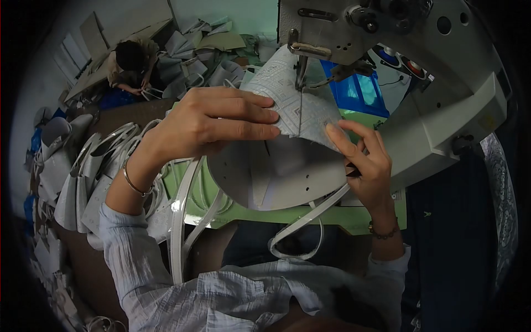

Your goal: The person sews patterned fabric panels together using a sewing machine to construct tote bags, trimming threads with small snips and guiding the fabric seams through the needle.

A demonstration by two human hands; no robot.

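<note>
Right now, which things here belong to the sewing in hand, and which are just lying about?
In use:
left hand and right hand, pressing the patterned fabric piece
sewing machine, needle over the fabric
white strap hanging below

Lying about:
stack of white pieces
cardboard sheets
another person on the floor

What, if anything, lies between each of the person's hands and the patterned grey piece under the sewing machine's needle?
Nothing visible does. The left hand lies flat on the patterned grey piece, and the right hand presses its lower edge with the fingertips. The piece already sits beneath the needle of the sewing machine.
</note>
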